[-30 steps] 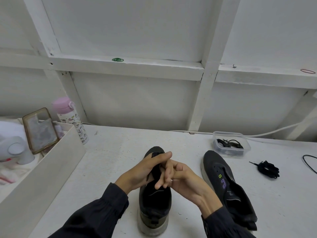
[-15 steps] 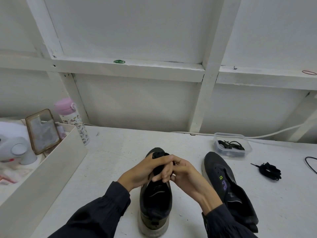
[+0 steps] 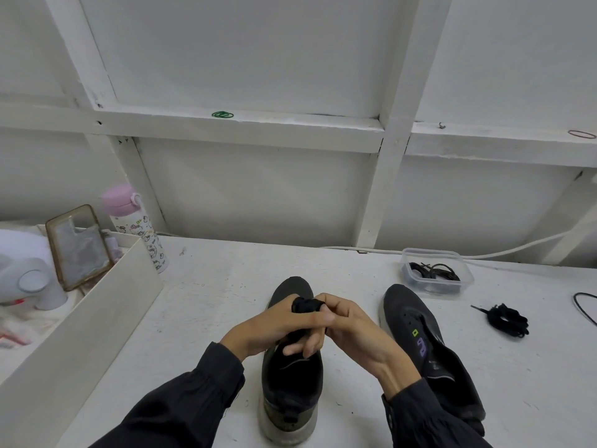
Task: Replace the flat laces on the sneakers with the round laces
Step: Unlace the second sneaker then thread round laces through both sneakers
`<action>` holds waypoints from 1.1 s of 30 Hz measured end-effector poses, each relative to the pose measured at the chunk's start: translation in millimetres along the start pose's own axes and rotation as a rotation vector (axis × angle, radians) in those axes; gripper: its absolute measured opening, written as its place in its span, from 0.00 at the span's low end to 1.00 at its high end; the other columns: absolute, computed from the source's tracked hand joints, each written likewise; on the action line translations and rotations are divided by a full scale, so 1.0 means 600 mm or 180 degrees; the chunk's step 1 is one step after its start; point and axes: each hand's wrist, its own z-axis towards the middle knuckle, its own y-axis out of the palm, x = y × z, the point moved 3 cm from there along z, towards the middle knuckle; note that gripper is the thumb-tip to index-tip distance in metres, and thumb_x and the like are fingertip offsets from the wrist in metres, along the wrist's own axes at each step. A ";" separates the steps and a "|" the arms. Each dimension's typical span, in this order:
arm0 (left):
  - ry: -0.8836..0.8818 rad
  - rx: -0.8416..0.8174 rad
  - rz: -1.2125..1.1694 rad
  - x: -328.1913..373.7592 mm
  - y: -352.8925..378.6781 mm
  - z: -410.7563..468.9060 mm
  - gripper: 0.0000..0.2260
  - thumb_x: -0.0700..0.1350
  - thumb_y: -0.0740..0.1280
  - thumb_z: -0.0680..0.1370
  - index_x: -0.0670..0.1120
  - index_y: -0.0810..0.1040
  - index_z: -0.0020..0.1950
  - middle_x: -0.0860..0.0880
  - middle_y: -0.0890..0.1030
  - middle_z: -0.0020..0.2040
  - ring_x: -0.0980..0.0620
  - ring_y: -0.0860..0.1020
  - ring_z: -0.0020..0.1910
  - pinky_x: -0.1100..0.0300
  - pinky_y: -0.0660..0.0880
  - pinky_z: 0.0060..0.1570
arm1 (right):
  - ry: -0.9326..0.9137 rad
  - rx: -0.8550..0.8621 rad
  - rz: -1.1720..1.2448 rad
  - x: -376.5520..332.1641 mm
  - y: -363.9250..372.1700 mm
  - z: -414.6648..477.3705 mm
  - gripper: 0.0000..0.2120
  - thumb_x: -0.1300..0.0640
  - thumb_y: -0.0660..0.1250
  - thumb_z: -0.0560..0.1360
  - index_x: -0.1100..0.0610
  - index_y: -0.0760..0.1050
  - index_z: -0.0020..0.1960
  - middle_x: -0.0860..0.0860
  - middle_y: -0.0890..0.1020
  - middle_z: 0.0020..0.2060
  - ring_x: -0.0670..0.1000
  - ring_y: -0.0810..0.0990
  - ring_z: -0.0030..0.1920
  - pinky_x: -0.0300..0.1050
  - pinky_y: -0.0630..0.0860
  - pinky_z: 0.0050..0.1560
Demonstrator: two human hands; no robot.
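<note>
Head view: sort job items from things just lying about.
Job: black lace held by left hand and right hand; middle sneaker; second sneaker; lace tub; loose lace bundle.
Lying about: pink-capped bottle; phone case; green rubber bands; red rubber band.

Left of you on the table (image 3: pixel 210 279): white box (image 3: pixel 97 321), clear phone case (image 3: pixel 77 247) leaning inside it, white gadget (image 3: pixel 32 282) beside that, pink-lidded bottle (image 3: pixel 134 227) upright behind the box. Wall ledge: green rubber bands (image 3: pixel 223 115), red rubber band (image 3: pixel 581 134). White cable (image 3: pixel 517 250) along the wall, black cable (image 3: pixel 583 310) far right

Sleeved forearms converge; left hand (image 3: pixel 268 328) and right hand (image 3: pixel 355 331) meet, fingers overlapping. Both pinch the black lace (image 3: pixel 303 306).
</note>
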 end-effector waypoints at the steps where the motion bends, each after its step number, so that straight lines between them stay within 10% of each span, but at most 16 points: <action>1: 0.0024 0.0049 0.0015 -0.001 0.000 0.000 0.23 0.48 0.65 0.81 0.37 0.74 0.28 0.29 0.71 0.26 0.53 0.67 0.20 0.60 0.73 0.45 | -0.0037 -0.0009 -0.0034 0.001 0.000 -0.001 0.10 0.57 0.64 0.77 0.62 0.76 0.54 0.65 0.81 0.38 0.59 0.80 0.46 0.51 0.72 0.58; 5: 0.0092 0.0460 -0.0038 -0.010 0.002 -0.005 0.19 0.49 0.68 0.76 0.41 0.78 0.28 0.36 0.76 0.28 0.43 0.72 0.26 0.60 0.74 0.47 | -0.0102 -0.0062 -0.0140 0.003 0.000 0.000 0.15 0.54 0.64 0.79 0.67 0.72 0.55 0.62 0.80 0.34 0.64 0.78 0.44 0.61 0.69 0.61; 14: 0.0145 0.1803 -0.0404 -0.022 0.021 0.003 0.20 0.49 0.72 0.74 0.39 0.77 0.27 0.40 0.75 0.24 0.46 0.72 0.24 0.60 0.76 0.42 | -0.0301 0.0455 -0.0068 0.000 0.003 -0.001 0.06 0.63 0.58 0.81 0.62 0.72 0.49 0.55 0.72 0.25 0.56 0.74 0.29 0.44 0.72 0.43; 18: 0.0211 0.2362 -0.0178 -0.016 0.017 0.007 0.20 0.52 0.73 0.72 0.36 0.78 0.30 0.41 0.76 0.24 0.46 0.75 0.26 0.58 0.79 0.40 | -0.0287 0.0503 0.0268 -0.001 -0.016 -0.012 0.11 0.59 0.63 0.80 0.68 0.73 0.53 0.60 0.75 0.36 0.59 0.77 0.41 0.50 0.75 0.50; 22: 0.0103 0.2143 0.0120 -0.013 0.030 0.022 0.17 0.54 0.67 0.77 0.44 0.74 0.33 0.49 0.74 0.24 0.44 0.78 0.31 0.54 0.77 0.45 | -0.0261 0.0637 0.0368 -0.004 -0.034 -0.031 0.18 0.55 0.66 0.78 0.71 0.72 0.55 0.63 0.74 0.42 0.63 0.75 0.48 0.61 0.73 0.59; 33: -0.0464 0.1141 -0.0398 0.014 0.102 0.135 0.08 0.46 0.57 0.84 0.43 0.72 0.53 0.50 0.74 0.45 0.54 0.77 0.47 0.54 0.79 0.56 | -0.0402 0.1429 0.0795 -0.062 -0.142 -0.114 0.16 0.55 0.77 0.69 0.58 0.74 0.52 0.61 0.77 0.44 0.56 0.75 0.46 0.48 0.75 0.47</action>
